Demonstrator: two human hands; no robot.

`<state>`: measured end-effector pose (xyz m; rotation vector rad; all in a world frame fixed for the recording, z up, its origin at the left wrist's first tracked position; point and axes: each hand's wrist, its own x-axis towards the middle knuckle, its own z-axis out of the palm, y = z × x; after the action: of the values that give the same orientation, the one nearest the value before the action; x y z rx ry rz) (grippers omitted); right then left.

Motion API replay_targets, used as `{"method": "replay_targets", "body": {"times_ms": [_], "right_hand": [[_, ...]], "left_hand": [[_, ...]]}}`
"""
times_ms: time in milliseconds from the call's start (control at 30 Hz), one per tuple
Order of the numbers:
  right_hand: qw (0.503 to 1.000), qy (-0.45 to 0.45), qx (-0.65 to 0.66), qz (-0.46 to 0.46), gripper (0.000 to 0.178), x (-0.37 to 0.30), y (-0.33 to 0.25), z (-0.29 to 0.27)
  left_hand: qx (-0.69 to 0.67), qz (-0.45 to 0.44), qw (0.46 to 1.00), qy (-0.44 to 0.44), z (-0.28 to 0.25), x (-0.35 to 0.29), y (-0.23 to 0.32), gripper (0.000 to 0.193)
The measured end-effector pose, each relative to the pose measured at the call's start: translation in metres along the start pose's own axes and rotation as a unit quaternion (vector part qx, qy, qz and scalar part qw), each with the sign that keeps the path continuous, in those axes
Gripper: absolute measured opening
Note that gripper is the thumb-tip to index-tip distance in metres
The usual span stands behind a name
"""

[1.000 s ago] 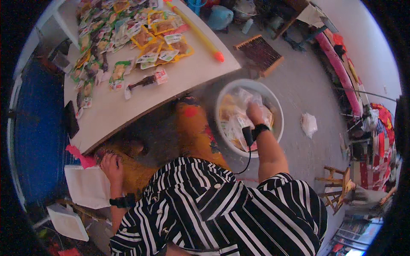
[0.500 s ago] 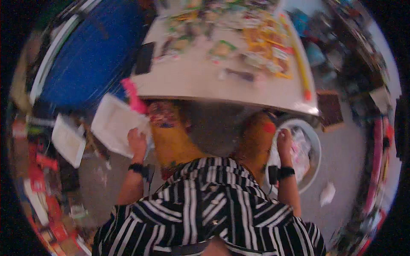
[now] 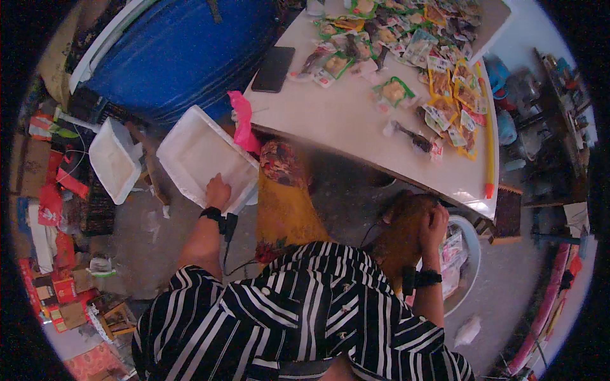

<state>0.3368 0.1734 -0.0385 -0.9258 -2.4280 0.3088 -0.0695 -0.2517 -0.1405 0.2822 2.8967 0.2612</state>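
My left hand (image 3: 218, 192) is over the near right side of a white foam box (image 3: 176, 174), its fingers loosely bent and one pointing forward. Nothing shows in it, and I cannot tell whether it touches the box. My right hand (image 3: 434, 223) hangs by my right knee, below the table edge, with fingers bent, a little apart and nothing visible in them. Beside it a pale round tub (image 3: 473, 254) holds crumpled plastic packaging (image 3: 452, 251). Both wrists wear dark bands.
Many small food packets (image 3: 445, 95) cover the far right of the white table (image 3: 318, 114). A black phone (image 3: 273, 70) lies at its left edge, near a pink bag (image 3: 243, 120). Further left are a blue tub (image 3: 184, 57) and another white box (image 3: 114, 159). A yellow tube (image 3: 489, 146) edges the table.
The whole view has turned, so the table sits further right. My right hand has shifted from over the tub to beside my knee. My left hand stays by the foam box.
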Motion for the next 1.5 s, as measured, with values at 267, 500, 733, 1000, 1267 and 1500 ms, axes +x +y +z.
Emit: {"method": "replay_targets", "body": {"times_ms": [267,500,733,1000,1267,1500], "right_hand": [[0.999,0.013,-0.019,-0.027,0.018,0.002,0.007,0.01],[0.999,-0.01,-0.002,-0.049,0.015,0.007,-0.004,0.008],[0.992,-0.002,0.115,-0.059,0.016,0.025,-0.04,0.004],[0.898,-0.173,0.39,0.106,0.021,0.076,-0.113,0.02],[0.753,-0.197,0.581,0.24,0.014,0.122,-0.168,0.069],[0.691,-0.193,0.644,0.267,0.012,0.125,-0.168,0.079]], "left_hand": [[0.025,0.104,0.992,0.06,0.006,0.02,-0.023,0.02],[-0.286,0.058,0.937,0.191,-0.061,-0.028,0.006,0.019],[-0.329,0.183,0.874,0.308,-0.154,-0.053,0.089,0.008],[-0.244,0.416,0.833,0.271,-0.139,-0.048,0.239,0.008],[-0.217,0.416,0.874,0.128,-0.078,-0.074,0.325,0.012],[-0.249,0.42,0.871,0.06,-0.069,-0.075,0.332,0.015]]}}
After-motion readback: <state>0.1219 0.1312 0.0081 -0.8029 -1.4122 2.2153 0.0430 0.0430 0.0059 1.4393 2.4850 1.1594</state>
